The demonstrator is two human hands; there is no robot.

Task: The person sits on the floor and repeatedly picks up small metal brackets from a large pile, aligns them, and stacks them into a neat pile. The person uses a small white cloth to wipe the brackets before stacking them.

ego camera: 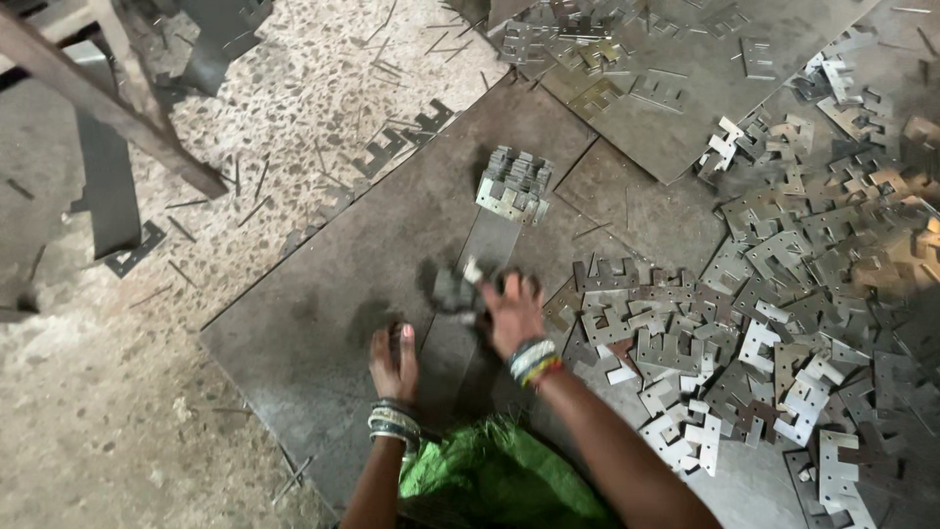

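The right hand (511,315) grasps a small bunch of metal pieces (458,289), blurred, just above a narrow metal strip (487,245) on the dark steel sheet (323,304). The left hand (394,360) rests flat on the sheet, fingers released. A neat stack of pieces (513,184) sits at the strip's far end. A loose heap of cut pieces (774,323) crowds the right side; thin scraps (382,152) litter the speckled floor (117,421).
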